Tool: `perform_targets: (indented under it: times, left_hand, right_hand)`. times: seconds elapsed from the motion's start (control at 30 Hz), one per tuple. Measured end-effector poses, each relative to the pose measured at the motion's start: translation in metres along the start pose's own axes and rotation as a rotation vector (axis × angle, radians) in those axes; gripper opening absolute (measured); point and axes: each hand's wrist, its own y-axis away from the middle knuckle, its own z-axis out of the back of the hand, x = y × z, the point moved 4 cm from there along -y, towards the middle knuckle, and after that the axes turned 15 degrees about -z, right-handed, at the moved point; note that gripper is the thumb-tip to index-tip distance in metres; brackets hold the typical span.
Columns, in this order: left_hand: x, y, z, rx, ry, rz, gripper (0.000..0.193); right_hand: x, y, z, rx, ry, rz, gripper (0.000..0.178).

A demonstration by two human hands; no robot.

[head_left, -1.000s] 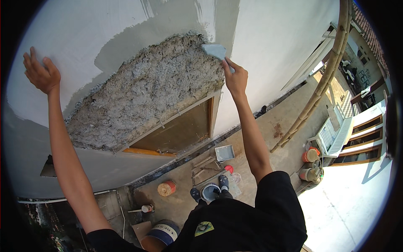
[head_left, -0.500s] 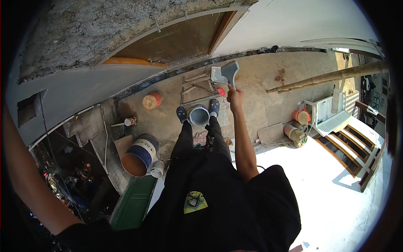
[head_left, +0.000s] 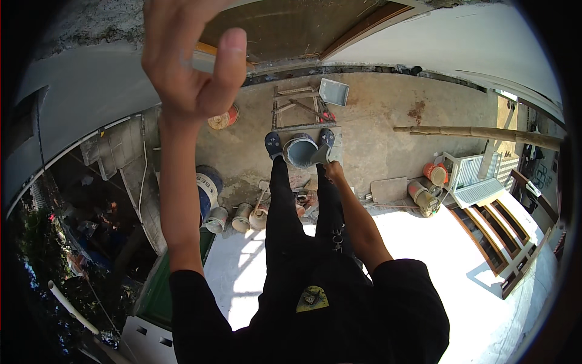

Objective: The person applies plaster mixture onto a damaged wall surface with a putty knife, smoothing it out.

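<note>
Between my feet stands a bucket (head_left: 288, 150) with a smooth grey mix (head_left: 301, 151) in it. My right hand (head_left: 333, 171) is closed round the handle of a wide-bladed scraper (head_left: 321, 155). Its grey blade is tilted over the bucket's right side; I cannot tell whether it touches the mix. High at the upper left, my left hand (head_left: 188, 70) is raised close to the camera. Its thumb stands apart and nothing shows in it; the fingertips run past the top edge.
A wooden frame (head_left: 294, 92) lies beyond my feet, with a pale tray (head_left: 327, 82) at its far right corner. Several pails, among them a red one (head_left: 232, 115), and a blue-and-white drum (head_left: 208, 188) stand left. A bamboo pole (head_left: 473, 134) reaches in from the right.
My right hand has brought the scraper down from beside the tray to the bucket. My left arm has swung inward from the left edge, and its hand has come into view.
</note>
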Motion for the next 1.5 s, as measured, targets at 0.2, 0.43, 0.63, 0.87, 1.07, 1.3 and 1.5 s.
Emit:
perform_targets:
  times: [0.2,0.43,0.63,0.87,1.07,1.3,1.5]
  left_hand:
    - [-0.198,0.518,0.032,0.315,0.124,1.586,0.033]
    - [-0.641,0.699,0.201,1.19,0.384,2.732,0.035]
    - [-0.616,0.67,0.14,0.544,0.618,2.822,0.047]
    - [-0.58,0.659,0.157,0.52,0.38,2.888,0.044]
    - [-0.545,0.646,0.158,0.473,0.267,2.876,0.042]
    - [-0.5,0.671,0.168,0.521,0.323,2.798,0.041]
    - [-0.326,0.741,0.09,0.64,0.38,2.472,0.047]
  right_hand:
    - [0.001,-0.095,-0.133,-0.028,0.319,0.009,0.057]
    - [0.015,-0.224,-0.245,0.001,0.289,-0.116,0.055]
    - [-0.047,-0.356,-0.266,-0.163,-0.006,-0.247,0.039]
    - [-0.06,-0.378,-0.351,-0.125,-0.146,-0.21,0.042]
    - [-0.056,-0.341,-0.329,-0.044,-0.098,-0.146,0.045]
    - [-0.055,-0.221,-0.267,0.048,-0.075,-0.163,0.05]
    - [-0.044,-0.201,-0.214,0.106,-0.074,-0.226,0.059]
